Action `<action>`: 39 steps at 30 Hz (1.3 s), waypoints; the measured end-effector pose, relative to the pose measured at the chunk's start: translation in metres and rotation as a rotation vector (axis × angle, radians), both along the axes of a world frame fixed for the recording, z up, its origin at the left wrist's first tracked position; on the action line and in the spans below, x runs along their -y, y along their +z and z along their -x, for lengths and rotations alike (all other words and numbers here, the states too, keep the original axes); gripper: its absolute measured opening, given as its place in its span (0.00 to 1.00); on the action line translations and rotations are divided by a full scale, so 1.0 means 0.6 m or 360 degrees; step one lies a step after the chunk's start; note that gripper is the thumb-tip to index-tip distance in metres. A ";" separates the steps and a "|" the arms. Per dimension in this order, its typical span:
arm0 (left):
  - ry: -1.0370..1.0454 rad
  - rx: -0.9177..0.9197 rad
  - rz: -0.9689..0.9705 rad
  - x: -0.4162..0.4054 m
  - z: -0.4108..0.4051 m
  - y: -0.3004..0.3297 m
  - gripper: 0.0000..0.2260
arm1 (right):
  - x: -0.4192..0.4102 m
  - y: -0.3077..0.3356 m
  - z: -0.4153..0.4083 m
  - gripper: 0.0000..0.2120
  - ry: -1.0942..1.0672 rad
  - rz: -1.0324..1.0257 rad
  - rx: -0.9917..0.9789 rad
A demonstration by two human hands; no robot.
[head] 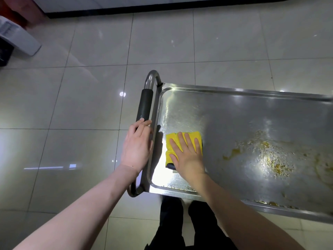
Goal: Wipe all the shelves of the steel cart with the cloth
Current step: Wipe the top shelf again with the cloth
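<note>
Glossy tiled floor (90, 98) around steel cart (234, 181). Top shelf (225, 120) carries yellowish residue (266, 156) toward right, well apart from cloth. Left hand (137, 147) curls round handle (144, 107), likely steadying cart. Right hand (187, 156), fingers straight and spread, presses yellow cloth (182, 141) flat at shelf's left end. Lower shelves hidden.

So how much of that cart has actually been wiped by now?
Not much. On the top shelf, the end by the handle looks clean and shiny. The right hand presses the yellow cloth flat there, while the left hand grips the handle. Yellowish grime further along the shelf and crusted bits along its near rim are left. Lower shelves are not visible.
</note>
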State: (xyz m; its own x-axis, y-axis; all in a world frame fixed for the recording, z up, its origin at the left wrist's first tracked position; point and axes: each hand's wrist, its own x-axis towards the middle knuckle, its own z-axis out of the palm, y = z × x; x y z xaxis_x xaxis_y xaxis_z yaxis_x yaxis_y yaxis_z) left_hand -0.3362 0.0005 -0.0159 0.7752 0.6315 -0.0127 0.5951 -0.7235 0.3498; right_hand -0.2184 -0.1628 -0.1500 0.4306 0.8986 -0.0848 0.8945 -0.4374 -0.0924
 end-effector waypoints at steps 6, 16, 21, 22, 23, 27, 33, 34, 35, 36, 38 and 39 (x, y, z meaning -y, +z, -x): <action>0.0001 -0.0019 -0.0033 0.000 -0.004 -0.002 0.08 | -0.028 0.012 0.025 0.30 0.0050 0.0109 -0.0045; -0.0045 -0.0104 -0.0105 -0.002 -0.005 0.001 0.10 | 0.000 0.010 0.101 0.27 0.0297 -0.0027 -0.0168; -0.0051 -0.0125 -0.0116 -0.001 -0.002 0.000 0.11 | 0.069 -0.011 0.079 0.32 0.0439 -0.0127 -0.0068; -0.0038 -0.0115 -0.0098 0.000 -0.002 0.000 0.12 | 0.078 -0.015 0.072 0.33 0.0463 -0.0133 -0.0059; -0.0027 -0.0102 -0.0086 0.001 -0.003 0.001 0.12 | 0.084 -0.016 0.064 0.33 0.0486 -0.0125 -0.0047; 0.0000 -0.0099 -0.0073 0.004 -0.004 0.002 0.13 | 0.083 -0.006 0.063 0.34 0.0505 -0.0035 -0.0028; -0.0022 -0.0123 -0.0086 0.004 -0.006 0.006 0.13 | 0.024 0.020 0.129 0.23 0.0372 0.0065 -0.0187; -0.0026 -0.0117 -0.0089 0.005 -0.006 0.007 0.13 | 0.018 0.021 0.134 0.22 0.0391 0.0080 -0.0192; -0.0031 -0.0104 -0.0088 0.005 -0.005 0.008 0.13 | 0.015 0.021 0.135 0.21 0.0413 0.0078 -0.0189; -0.0038 -0.0089 -0.0081 0.006 -0.004 0.009 0.14 | 0.016 0.018 0.131 0.21 0.0439 0.0056 -0.0189; -0.0058 -0.0068 -0.0067 0.007 -0.002 0.008 0.14 | 0.017 0.008 0.112 0.21 0.0515 0.0016 -0.0181; -0.0057 -0.0064 -0.0059 0.006 -0.001 0.007 0.14 | 0.014 0.006 0.099 0.21 0.0545 0.0029 -0.0166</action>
